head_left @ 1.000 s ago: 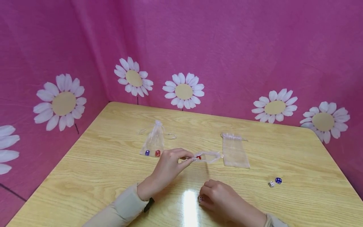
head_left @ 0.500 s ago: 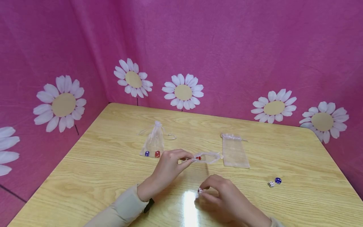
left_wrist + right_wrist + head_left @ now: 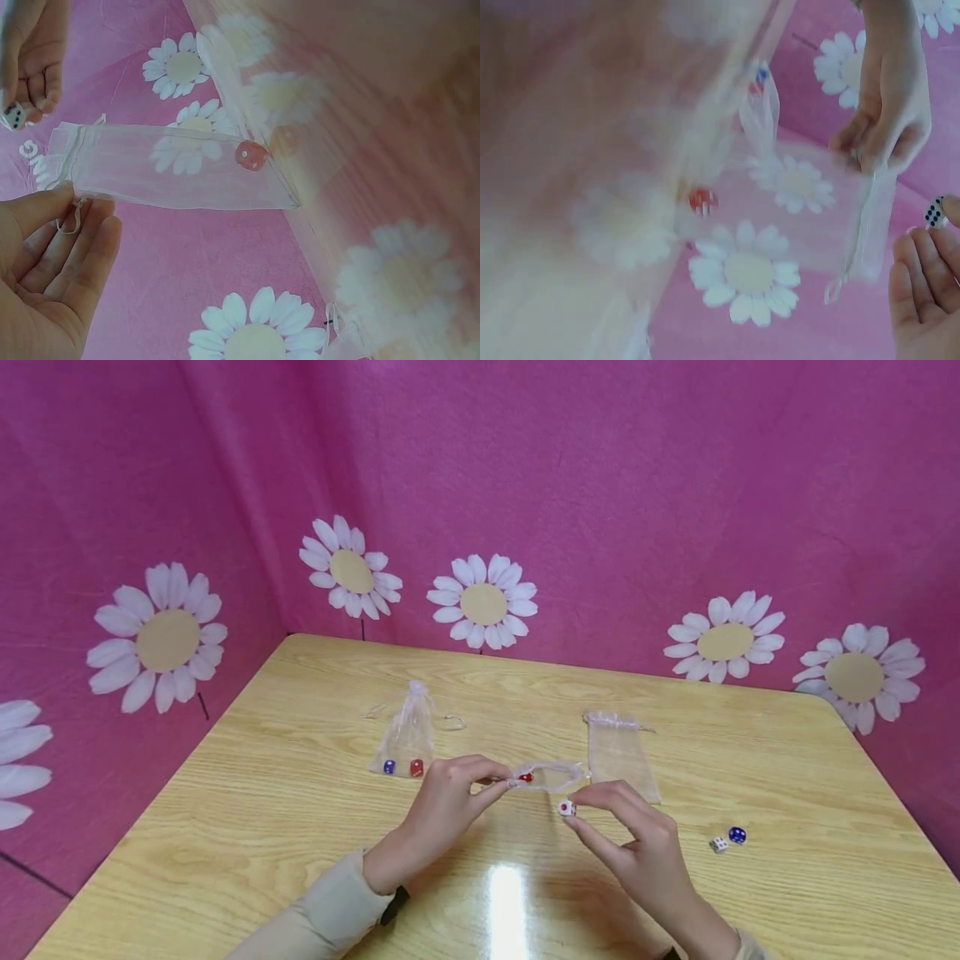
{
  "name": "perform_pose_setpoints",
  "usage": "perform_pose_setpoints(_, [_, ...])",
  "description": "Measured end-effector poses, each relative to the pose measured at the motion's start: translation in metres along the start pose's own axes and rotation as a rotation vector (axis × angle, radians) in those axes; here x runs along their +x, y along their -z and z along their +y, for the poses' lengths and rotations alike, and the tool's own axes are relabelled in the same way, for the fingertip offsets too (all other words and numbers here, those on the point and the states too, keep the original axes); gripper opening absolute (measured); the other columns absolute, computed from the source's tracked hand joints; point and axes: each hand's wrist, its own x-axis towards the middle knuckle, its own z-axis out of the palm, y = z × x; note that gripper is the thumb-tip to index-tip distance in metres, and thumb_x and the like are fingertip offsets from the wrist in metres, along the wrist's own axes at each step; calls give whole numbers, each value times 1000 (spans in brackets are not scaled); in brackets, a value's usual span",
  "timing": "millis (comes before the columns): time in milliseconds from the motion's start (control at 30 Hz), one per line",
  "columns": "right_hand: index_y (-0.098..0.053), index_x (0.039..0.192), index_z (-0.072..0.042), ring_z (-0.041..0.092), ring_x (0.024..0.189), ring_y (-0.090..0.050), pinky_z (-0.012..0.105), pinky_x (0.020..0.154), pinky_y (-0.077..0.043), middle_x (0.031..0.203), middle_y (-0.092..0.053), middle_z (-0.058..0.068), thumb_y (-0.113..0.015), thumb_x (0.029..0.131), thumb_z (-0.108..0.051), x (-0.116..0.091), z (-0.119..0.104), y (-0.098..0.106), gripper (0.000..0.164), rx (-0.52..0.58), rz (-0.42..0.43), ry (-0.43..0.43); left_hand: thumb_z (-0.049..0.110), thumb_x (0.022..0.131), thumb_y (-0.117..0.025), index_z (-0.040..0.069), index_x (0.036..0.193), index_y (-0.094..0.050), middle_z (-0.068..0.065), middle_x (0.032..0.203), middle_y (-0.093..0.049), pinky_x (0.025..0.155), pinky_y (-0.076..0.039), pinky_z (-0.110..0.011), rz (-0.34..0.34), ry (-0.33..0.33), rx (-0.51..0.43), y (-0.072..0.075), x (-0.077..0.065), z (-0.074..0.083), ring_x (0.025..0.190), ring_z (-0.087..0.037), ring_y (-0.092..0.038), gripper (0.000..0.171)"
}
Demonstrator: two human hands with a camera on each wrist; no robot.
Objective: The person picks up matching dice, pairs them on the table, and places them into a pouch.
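My left hand [image 3: 446,797] pinches the rim of a sheer organza drawstring bag [image 3: 165,169] between thumb and finger. The bag's mouth gapes upward, and a red die [image 3: 251,155] sits at its bottom, beside the tabletop. Just right of that mouth, in the head view, my right hand [image 3: 641,843] holds a white die [image 3: 567,808] at its fingertips, apart from the bag. The right wrist view shows several black dots on one face of the white die [image 3: 934,212].
Left of the hands stands a gathered organza bag [image 3: 408,727] with a blue and a red die in it. A flat organza bag [image 3: 621,756] lies to the right. Nearer the right edge are a small white die [image 3: 719,844] and a blue die [image 3: 737,835].
My right hand has lifted the white die off the table and carried it forward and slightly right, up beside the bag's mouth. My left hand keeps its place on the rim.
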Motion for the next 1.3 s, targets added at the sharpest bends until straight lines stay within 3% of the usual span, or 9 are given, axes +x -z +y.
perform_pose_setpoints(200, [-73, 92, 0, 13, 87, -64, 9, 93, -48, 86, -72, 10, -63, 95, -31, 12, 8, 8, 32, -102, 37, 108, 9, 84, -75, 9, 89, -77, -3, 88, -77, 68, -60, -25, 3, -31, -4, -1, -2, 1, 78, -12, -73, 6])
perform_pose_setpoints(433, [-73, 94, -2, 19, 85, -65, 11, 94, -48, 90, -72, 7, -59, 98, -32, 20, 8, 8, 33, -202, -34, 181, 10, 85, -74, 10, 90, -77, -1, 88, -77, 69, -59, -23, -14, -43, -9, -2, -4, 3, 79, -11, -72, 5])
perform_pose_setpoints(700, [-73, 96, -4, 19, 85, -65, 18, 86, -52, 93, -72, 5, -59, 98, -31, 22, 5, 6, 31, -253, -128, 165, 10, 85, -74, 10, 90, -77, -1, 89, -77, 70, -58, -18, -25, -64, -4, -1, -3, 2, 80, -10, -73, 6])
perform_pose_setpoints(900, [-73, 98, -5, 19, 89, -66, 16, 89, -51, 96, -73, 5, -59, 97, -34, 21, 6, 7, 33, -280, -181, 116, 10, 85, -74, 10, 90, -77, -2, 89, -77, 70, -58, -20, -26, -73, -4, 0, -3, 2, 80, -10, -73, 6])
perform_pose_setpoints(1133, [-71, 102, -3, 20, 92, -65, 8, 98, -45, 98, -72, 7, -56, 98, -39, 21, 12, 9, 39, -208, -88, 125, 11, 87, -72, 9, 92, -77, -2, 90, -77, 73, -58, -18, -30, -68, -12, 3, -1, 1, 82, -11, -73, 7])
perform_pose_setpoints(1300, [-71, 104, -2, 14, 97, -65, 7, 99, -44, 99, -72, 9, -60, 95, -40, 22, 19, 13, 41, -160, -65, 64, 9, 88, -71, 8, 92, -77, -3, 91, -77, 73, -58, -19, -20, -33, -28, 6, 2, -2, 83, -12, -73, 7])
